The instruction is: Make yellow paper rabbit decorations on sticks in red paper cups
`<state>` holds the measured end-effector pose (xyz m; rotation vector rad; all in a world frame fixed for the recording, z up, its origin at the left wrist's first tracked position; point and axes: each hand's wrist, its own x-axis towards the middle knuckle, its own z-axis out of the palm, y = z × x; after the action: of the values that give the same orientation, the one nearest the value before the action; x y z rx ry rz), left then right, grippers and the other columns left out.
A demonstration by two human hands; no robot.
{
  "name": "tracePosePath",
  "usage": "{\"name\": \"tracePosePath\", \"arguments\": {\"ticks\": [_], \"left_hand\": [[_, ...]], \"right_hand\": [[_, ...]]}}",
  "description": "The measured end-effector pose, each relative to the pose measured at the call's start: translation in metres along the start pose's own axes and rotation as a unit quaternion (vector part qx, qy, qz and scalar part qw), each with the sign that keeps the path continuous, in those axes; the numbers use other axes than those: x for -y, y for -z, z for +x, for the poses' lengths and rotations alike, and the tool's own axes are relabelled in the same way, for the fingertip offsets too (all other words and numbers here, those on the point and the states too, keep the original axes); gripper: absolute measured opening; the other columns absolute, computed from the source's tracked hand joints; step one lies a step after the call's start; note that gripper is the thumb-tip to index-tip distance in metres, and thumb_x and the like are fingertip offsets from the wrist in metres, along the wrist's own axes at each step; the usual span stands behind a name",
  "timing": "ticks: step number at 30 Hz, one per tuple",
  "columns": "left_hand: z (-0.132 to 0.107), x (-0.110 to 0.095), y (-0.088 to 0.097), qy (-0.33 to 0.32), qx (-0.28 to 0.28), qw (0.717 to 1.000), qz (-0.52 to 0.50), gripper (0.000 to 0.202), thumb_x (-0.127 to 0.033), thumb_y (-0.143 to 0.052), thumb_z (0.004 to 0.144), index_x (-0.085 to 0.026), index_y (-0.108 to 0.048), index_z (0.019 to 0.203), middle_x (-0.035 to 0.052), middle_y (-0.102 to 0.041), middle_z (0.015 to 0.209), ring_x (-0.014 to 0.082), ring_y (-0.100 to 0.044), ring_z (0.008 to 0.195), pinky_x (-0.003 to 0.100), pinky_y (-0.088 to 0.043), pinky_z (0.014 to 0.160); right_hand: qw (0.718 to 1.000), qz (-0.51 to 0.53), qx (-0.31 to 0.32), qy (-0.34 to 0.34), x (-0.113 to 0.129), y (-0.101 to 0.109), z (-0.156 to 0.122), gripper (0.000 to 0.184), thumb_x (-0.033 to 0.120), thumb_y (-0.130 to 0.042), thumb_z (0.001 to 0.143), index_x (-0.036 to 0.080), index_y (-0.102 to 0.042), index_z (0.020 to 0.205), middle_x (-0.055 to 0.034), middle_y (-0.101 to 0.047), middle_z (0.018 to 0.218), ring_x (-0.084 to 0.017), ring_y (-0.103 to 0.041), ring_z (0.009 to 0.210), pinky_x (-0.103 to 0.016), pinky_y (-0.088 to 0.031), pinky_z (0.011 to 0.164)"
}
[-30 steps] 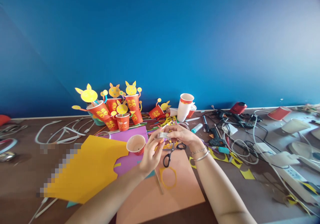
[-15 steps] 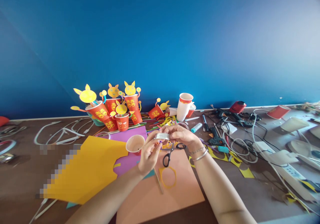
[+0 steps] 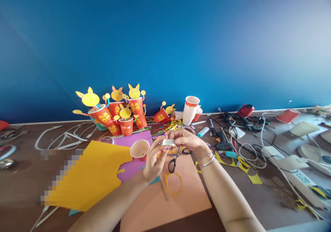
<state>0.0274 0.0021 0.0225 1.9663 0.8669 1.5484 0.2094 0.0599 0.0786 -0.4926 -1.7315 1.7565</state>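
Note:
Between my two hands is a small whitish roll of tape (image 3: pixel 168 142), seen edge-on. My left hand (image 3: pixel 154 161) is closed on its left side, thumb below and fingers behind. My right hand (image 3: pixel 190 141), with bracelets at the wrist, pinches its right end. Black-handled scissors (image 3: pixel 172 165) lie just under the hands, their blades partly covered. A paper cup (image 3: pixel 140 150) stands beside my left hand. Beneath are an orange paper sheet (image 3: pixel 186 194) and a yellow paper ring (image 3: pixel 181 183).
Yellow card (image 3: pixel 98 177) covers the left side over purple paper (image 3: pixel 137 137). Red cups with paper animal heads (image 3: pixel 134 104) stand along the blue wall. A tall white cup stack (image 3: pixel 190 113), glue gun (image 3: pixel 222 142), tangled cables and a power strip (image 3: pixel 300 180) lie to the right.
The roll of tape has turned slightly between my fingers, so its side looks flatter. Both arms and everything on the table stay nearly where they were.

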Motion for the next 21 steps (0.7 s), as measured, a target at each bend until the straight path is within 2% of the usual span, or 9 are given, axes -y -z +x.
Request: {"name": "tracePosePath", "arguments": {"ticks": [6,13,18,21], "left_hand": [[0.001,-0.001,0.001,-0.006,-0.012,1.000,0.011,0.021,-0.022,-0.050,0.092,-0.021,-0.070,0.098,0.0104,-0.063,0.117,0.0242,-0.058,0.115,0.037,-0.053,0.092],[0.002,-0.001,0.001,-0.014,-0.008,1.000,0.014,0.022,-0.020,-0.050,0.092,-0.021,-0.071,0.098,0.0102,-0.060,0.122,0.0233,-0.056,0.117,0.039,-0.050,0.097],[0.000,0.002,0.000,-0.002,-0.004,1.000,0.003,0.022,-0.023,-0.049,0.093,-0.021,-0.070,0.100,0.0105,-0.060,0.122,0.0238,-0.058,0.114,0.041,-0.051,0.096],[0.000,0.004,-0.001,-0.004,-0.013,1.000,-0.004,0.020,-0.023,-0.050,0.092,-0.021,-0.069,0.099,0.0102,-0.061,0.121,0.0233,-0.059,0.112,0.041,-0.051,0.096]], "right_hand": [[1.000,0.022,-0.007,-0.005,-0.002,0.001,0.000,0.027,0.038,-0.070,0.070,0.013,-0.062,0.075,-0.0023,-0.057,0.087,-0.006,-0.040,0.056,-0.020,-0.029,0.048],[0.998,0.051,-0.017,-0.015,-0.004,0.000,0.000,0.022,0.033,-0.070,0.072,0.014,-0.062,0.078,-0.0018,-0.057,0.089,-0.007,-0.046,0.059,-0.019,-0.033,0.052],[0.999,0.029,-0.015,-0.011,-0.008,0.000,0.003,0.014,0.027,-0.065,0.070,0.014,-0.062,0.076,-0.0002,-0.056,0.083,-0.005,-0.039,0.054,-0.019,-0.030,0.049],[0.998,-0.002,-0.058,-0.010,-0.011,-0.001,0.005,0.009,0.019,-0.055,0.068,0.014,-0.063,0.071,-0.0007,-0.056,0.080,-0.006,-0.039,0.052,-0.020,-0.027,0.045]]}}
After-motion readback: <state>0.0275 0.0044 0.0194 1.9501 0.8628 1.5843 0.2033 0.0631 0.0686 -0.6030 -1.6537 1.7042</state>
